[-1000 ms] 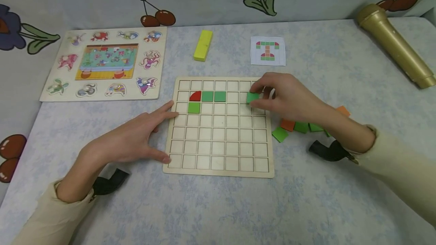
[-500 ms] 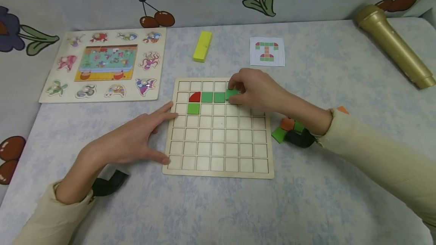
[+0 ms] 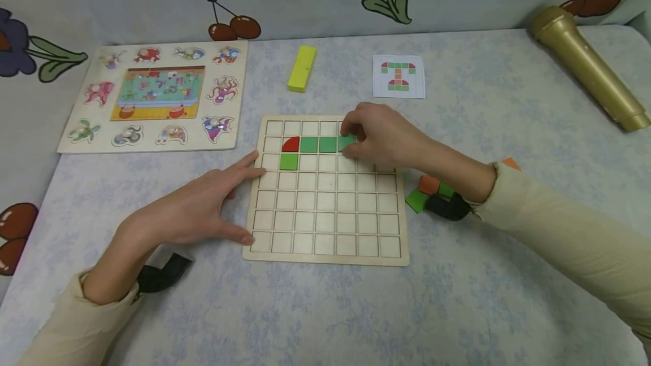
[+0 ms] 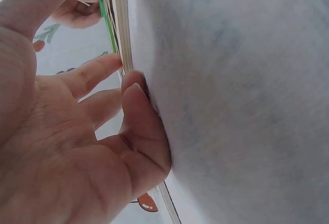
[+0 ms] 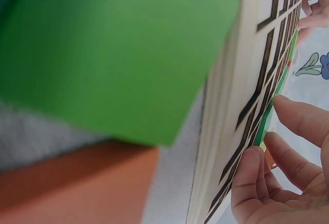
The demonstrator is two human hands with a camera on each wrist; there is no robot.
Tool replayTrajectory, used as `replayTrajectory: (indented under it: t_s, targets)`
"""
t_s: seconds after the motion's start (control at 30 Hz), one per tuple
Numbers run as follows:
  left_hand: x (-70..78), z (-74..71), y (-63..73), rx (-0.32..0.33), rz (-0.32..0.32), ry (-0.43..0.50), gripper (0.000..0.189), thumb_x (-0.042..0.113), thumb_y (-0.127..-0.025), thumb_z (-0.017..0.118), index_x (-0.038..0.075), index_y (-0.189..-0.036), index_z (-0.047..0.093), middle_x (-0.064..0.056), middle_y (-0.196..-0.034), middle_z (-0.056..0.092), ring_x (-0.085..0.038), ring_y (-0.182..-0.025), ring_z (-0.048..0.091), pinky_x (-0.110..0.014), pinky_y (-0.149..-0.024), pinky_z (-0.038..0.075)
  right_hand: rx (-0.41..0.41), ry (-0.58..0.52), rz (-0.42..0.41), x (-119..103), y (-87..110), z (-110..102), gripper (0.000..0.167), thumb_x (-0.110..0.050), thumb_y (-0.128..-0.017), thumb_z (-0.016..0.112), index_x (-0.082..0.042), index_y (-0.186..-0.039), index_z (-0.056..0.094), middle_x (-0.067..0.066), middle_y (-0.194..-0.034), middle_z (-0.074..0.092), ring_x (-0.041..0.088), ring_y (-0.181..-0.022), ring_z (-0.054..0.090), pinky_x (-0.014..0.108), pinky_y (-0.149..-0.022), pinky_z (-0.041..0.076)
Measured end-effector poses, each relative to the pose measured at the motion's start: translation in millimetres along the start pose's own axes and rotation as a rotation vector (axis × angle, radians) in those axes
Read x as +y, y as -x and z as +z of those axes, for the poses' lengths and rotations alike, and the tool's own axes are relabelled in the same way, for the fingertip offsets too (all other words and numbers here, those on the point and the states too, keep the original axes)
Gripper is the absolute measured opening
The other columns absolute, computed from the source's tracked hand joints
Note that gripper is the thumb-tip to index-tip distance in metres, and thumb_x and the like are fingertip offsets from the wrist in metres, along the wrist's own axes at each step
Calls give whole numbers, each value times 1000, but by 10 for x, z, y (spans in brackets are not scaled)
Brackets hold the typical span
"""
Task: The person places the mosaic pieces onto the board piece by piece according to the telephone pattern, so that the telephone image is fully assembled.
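You seem to be fitting the green tile (image 3: pixel 346 142), pinched in your right hand (image 3: pixel 381 135), into the board (image 3: pixel 325 202) that your spread left hand (image 3: pixel 195 207) touches, so it likely needs a soft push down.

- Left sleeve (image 3: pixel 76 315), at eight o'clock in the head view: plain cream, loose and creased, gathered into a narrow cuff.
- Left wrist camera (image 3: pixel 164 275), toward two o'clock from that cuff: black, smooth, curved, with an angular notch.
- Right sleeve (image 3: pixel 549 225), at four o'clock: matching cream, fine crosswise wrinkles.
- Right wrist camera (image 3: pixel 448 208), toward eight o'clock from its cuff: black, rounded.
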State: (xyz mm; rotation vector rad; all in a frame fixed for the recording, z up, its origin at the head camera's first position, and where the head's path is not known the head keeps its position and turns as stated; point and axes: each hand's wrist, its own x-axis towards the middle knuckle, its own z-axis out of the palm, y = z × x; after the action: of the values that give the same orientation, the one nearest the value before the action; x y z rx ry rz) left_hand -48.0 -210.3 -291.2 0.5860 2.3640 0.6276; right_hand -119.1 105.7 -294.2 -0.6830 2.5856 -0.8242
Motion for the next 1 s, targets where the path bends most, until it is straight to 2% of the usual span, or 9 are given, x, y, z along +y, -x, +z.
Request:
replayTrajectory:
  t_s: [0.3, 0.5, 0.67, 0.87, 1.0]
  targets:
    - [-19, 8, -12, -8, -6, -1, 106, 48, -67, 89, 15, -153, 36, 6, -164, 5, -21, -106, 47, -42, -90, 39, -17, -10, -32, 23, 26, -21, 23, -11, -86, 75, -1, -105, 72, 10, -96, 60, 24, -86, 54, 37, -78, 44]
    - [-17, 3, -17, -7, 4, 4, 105, 47, -68, 89, 15, -153, 36, 5, -165, 5, -22, -107, 48, -43, -92, 39, -8, -37, -19, 83, 119, -92, 24, -13, -89, 72, -2, -110, 70, 8, -101, 66, 22, -88, 57, 39, -80, 45]
    - [-9, 1, -17, -6, 12, 25, 105, 45, -68, 89, 14, -153, 36, 5, -165, 5, -23, -112, 50, -46, -96, 38, 4, -41, 3, 209, 352, -165, 22, -12, -89, 73, -6, -110, 71, 4, -96, 65, 20, -83, 54, 38, -74, 44]
    - [-15, 6, -17, -4, 1, 21, 106, 44, -67, 90, 14, -153, 36, 5, -165, 5, -24, -112, 47, -46, -95, 38, 1, -56, 34, 448, 716, -305, 25, -11, -88, 75, -9, -112, 69, 0, -91, 61, 18, -77, 51, 30, -63, 43]
    - [-8, 4, -23, -10, -19, 17, 108, 43, -67, 91, 15, -154, 34, 6, -164, 4, -23, -113, 46, -44, -95, 39, 0, -29, 27, 628, 911, -383, 28, -8, -85, 78, -11, -112, 70, -3, -89, 59, 15, -76, 52, 27, -64, 43]
